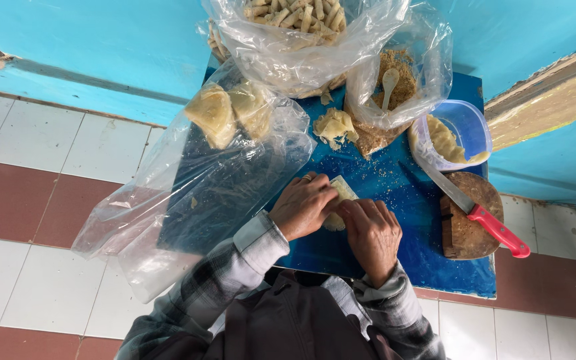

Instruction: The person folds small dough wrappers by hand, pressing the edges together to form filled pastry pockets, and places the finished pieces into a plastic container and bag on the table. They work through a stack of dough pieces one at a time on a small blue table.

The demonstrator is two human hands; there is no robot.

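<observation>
Three clear plastic bags (188,200) (301,40) (401,80) on blue table (395,267).

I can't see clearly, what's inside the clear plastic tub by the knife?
The clear plastic tub holds pale yellow dough pieces along its left side. Anything beneath them is hidden.

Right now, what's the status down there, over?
Left hand and right hand both closed on pale rolled dough piece over blue board. Red-handled knife lies apart on round wooden block. Nothing blocking.

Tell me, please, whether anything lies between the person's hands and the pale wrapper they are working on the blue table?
Nothing visible does: the left hand and right hand both rest directly on the pale wrapper, which lies on the blue table.
</observation>
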